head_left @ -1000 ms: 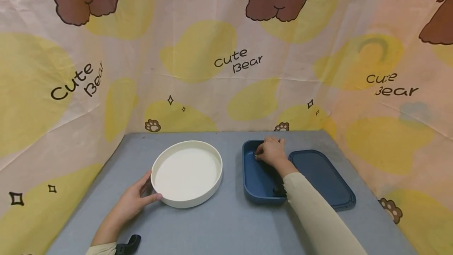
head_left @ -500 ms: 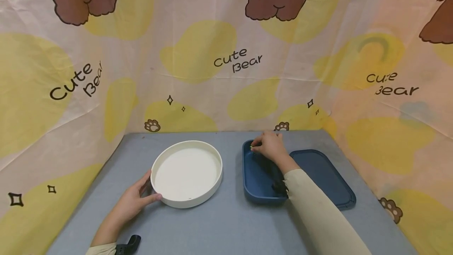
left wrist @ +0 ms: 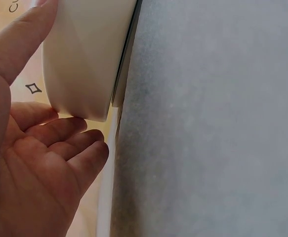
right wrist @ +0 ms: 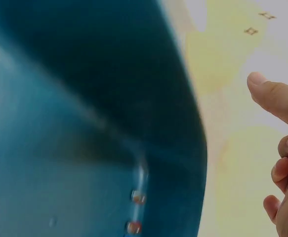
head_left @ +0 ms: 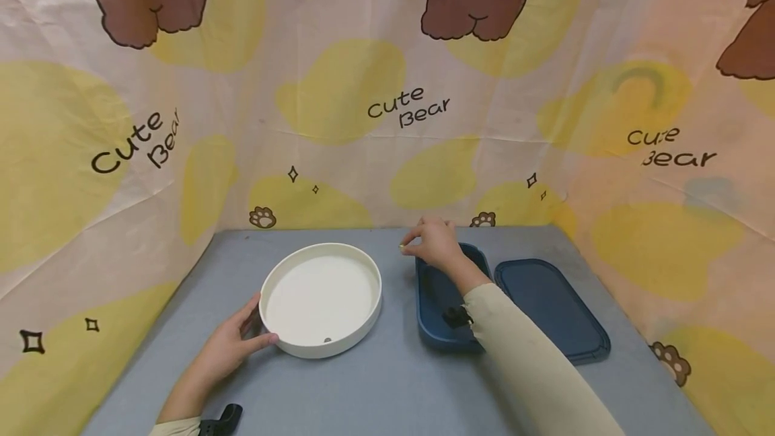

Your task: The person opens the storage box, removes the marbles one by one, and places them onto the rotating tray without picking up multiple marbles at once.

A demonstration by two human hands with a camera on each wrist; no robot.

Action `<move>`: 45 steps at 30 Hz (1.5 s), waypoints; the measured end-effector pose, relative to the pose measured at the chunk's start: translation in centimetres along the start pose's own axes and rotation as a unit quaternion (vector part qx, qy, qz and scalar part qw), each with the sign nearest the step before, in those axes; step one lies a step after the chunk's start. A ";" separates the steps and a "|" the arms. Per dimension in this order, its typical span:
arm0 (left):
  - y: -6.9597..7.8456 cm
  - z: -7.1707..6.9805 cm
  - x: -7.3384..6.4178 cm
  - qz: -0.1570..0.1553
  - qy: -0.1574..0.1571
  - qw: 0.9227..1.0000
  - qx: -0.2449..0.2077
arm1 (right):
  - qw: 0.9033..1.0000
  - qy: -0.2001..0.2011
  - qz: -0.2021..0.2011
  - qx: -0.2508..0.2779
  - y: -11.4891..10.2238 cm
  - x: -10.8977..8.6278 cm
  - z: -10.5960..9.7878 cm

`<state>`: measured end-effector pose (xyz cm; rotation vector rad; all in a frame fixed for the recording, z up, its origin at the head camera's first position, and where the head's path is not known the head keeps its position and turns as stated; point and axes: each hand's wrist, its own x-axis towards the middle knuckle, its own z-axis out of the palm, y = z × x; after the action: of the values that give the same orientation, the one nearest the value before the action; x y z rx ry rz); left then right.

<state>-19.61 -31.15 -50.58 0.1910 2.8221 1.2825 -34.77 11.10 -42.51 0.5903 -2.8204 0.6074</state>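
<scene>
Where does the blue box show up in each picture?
Head: the blue box sits lower right of centre, partly hidden by the right hand and sleeve.
Left wrist: not visible.
Right wrist: blurred, it fills the left and middle.
Shared landmark: the patterned cloth, in all three.

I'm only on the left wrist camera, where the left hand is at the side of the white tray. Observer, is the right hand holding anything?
Observer: Yes. In the head view, the right hand pinches a tiny pale thing, too small to name.
Operator: I can't see a blue box here. Is there one, and is it covered?
Observer: There is, and the blue box is uncovered; its lid lies to its right.
Operator: Anything inside?
Observer: Yes, the right wrist view shows small shiny bits along its inner edge, too blurred to identify.
</scene>
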 end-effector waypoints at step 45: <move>0.1 0.1 0.0 0.001 0.005 1.000 -0.011 | 0.994 -0.087 -0.060 -0.022 -11.1 3.5 6.1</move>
<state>-19.57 -31.01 -50.63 0.1876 2.8164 1.3176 -33.86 -2.00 -43.09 0.8350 -2.9229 0.4910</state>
